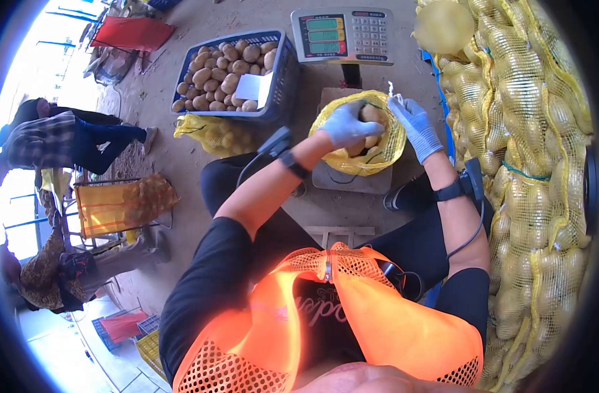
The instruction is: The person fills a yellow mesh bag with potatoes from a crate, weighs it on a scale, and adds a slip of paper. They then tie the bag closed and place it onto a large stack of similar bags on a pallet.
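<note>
A yellow mesh bag (396, 154) stands open on the platform in front of me, with several potatoes (373, 116) inside. My left hand (346, 124), in a pale blue glove, reaches into the bag's mouth with its fingers curled round a potato. At the right side of the rim is my right hand (417, 127), gloved too, its fingers pressed together at a white drawstring (391, 88). The bag's lower part hides much of the platform (352, 182) under it.
A digital scale display (343, 36) rises behind the bag. To its left sit a blue crate (283, 72) of potatoes and a filled mesh bag (217, 134). Stacked potato sacks (535, 164) line the right side. People (70, 141) stand at the far left.
</note>
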{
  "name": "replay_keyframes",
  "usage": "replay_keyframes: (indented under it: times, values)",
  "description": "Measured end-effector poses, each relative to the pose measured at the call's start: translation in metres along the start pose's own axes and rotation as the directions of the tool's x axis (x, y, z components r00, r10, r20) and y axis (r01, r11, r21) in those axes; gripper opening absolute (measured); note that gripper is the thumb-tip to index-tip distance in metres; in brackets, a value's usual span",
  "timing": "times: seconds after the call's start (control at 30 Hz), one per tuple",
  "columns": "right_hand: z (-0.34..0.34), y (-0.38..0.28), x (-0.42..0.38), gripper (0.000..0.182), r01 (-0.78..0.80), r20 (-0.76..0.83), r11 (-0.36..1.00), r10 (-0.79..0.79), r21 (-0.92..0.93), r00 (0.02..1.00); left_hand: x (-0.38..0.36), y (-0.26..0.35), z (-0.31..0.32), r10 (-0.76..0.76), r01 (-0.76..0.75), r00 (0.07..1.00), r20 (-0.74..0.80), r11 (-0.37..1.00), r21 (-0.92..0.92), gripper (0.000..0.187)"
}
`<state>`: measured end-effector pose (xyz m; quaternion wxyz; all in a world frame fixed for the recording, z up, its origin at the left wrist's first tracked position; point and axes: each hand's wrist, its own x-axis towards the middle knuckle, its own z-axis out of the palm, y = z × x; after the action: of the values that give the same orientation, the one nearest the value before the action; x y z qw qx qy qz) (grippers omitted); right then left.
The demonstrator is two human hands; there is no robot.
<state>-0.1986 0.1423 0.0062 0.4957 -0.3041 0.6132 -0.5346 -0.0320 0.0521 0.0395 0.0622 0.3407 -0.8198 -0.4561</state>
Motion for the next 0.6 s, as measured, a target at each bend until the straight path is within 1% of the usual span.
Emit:
replay_keyframes:
  times: [0.03, 0.07, 0.1, 0.13, 0.17, 0.2, 0.23, 0.27, 0.3, 0.33, 0.37, 0.43, 0.47, 0.5, 0.53, 0.57, 0.6]
  values:
    - [0.001, -0.002, 0.0, 0.037, 0.093, -0.129, 0.984, -0.113, -0.151, 0.985, -0.011, 0.006, -0.011, 0.016, -0.013, 1.0, 0.014, 0.97, -0.243, 0.055]
    - [0.001, -0.005, -0.001, 0.046, 0.16, -0.235, 0.938, -0.238, -0.309, 0.942, -0.019, 0.011, -0.025, 0.033, -0.016, 0.999, 0.027, 0.882, -0.472, 0.05]
    - [-0.003, -0.019, -0.007, 0.067, 0.053, -0.247, 0.936, -0.146, -0.348, 0.958, -0.024, 0.017, -0.048, 0.025, 0.011, 0.998, 0.053, 0.803, -0.596, 0.044]
    - [-0.009, -0.019, -0.004, 0.067, 0.054, -0.255, 0.935, -0.151, -0.352, 0.955, -0.032, 0.018, -0.071, 0.018, 0.043, 0.997, 0.079, 0.709, -0.704, 0.038]
    - [-0.015, -0.017, 0.002, 0.064, 0.065, -0.337, 0.922, -0.204, -0.383, 0.919, -0.033, 0.006, -0.09, -0.107, 0.075, 0.994, 0.013, 0.601, -0.796, 0.033]
    - [-0.019, -0.016, 0.005, 0.062, 0.072, -0.413, 0.908, -0.258, -0.413, 0.874, -0.031, -0.009, -0.11, -0.239, 0.086, 0.97, -0.036, 0.48, -0.873, 0.029]
    - [-0.016, -0.034, -0.003, 0.068, 0.008, -0.415, 0.969, -0.114, -0.248, 0.903, -0.028, -0.025, -0.131, -0.344, 0.043, 0.933, -0.101, 0.387, -0.921, 0.03]
    - [-0.02, -0.029, 0.0, 0.068, 0.01, -0.416, 0.969, -0.116, -0.247, 0.902, -0.024, -0.041, -0.151, -0.451, -0.013, 0.88, -0.151, 0.296, -0.955, 0.032]
    - [-0.026, -0.019, 0.007, 0.07, -0.001, -0.435, 0.969, -0.109, -0.245, 0.894, -0.022, -0.056, -0.169, -0.574, -0.116, 0.8, -0.177, 0.141, -0.983, 0.036]
    - [-0.03, -0.014, 0.01, 0.071, -0.012, -0.454, 0.97, -0.102, -0.243, 0.885, -0.022, -0.066, -0.181, -0.689, -0.238, 0.705, -0.17, -0.003, -0.971, 0.039]
    - [-0.027, -0.021, 0.007, 0.071, -0.013, -0.455, 0.97, -0.101, -0.241, 0.885, -0.023, -0.068, -0.185, -0.689, -0.236, 0.705, -0.17, -0.002, -0.972, 0.039]
    - [-0.02, -0.034, 0.0, 0.068, -0.174, -0.39, 0.967, 0.09, -0.185, 0.917, -0.022, -0.071, -0.186, -0.831, -0.303, 0.504, -0.233, 0.082, -0.949, 0.045]
    - [-0.018, -0.03, 0.003, 0.068, -0.188, -0.398, 0.965, 0.102, -0.182, 0.912, -0.022, -0.065, -0.178, -0.834, -0.289, 0.505, -0.221, 0.078, -0.954, 0.045]
    - [-0.018, -0.021, 0.01, 0.069, -0.106, -0.34, 0.968, 0.023, -0.227, 0.94, -0.024, -0.061, -0.165, -0.728, -0.233, 0.635, -0.257, 0.136, -0.963, 0.043]
    - [-0.018, -0.01, 0.009, 0.069, -0.035, -0.28, 0.962, -0.044, -0.27, 0.959, -0.027, -0.053, -0.145, -0.608, -0.178, 0.751, -0.258, 0.189, -0.966, 0.042]
    - [-0.014, -0.014, 0.0, 0.069, -0.073, -0.293, 0.959, -0.01, -0.274, 0.956, -0.027, -0.034, -0.127, -0.452, -0.067, 0.872, -0.188, 0.27, -0.96, 0.03]
    - [-0.01, -0.023, -0.004, 0.061, -0.058, -0.087, 0.954, 0.034, -0.295, 0.996, -0.02, -0.032, -0.104, -0.154, -0.059, 0.983, -0.099, 0.246, -0.967, 0.023]
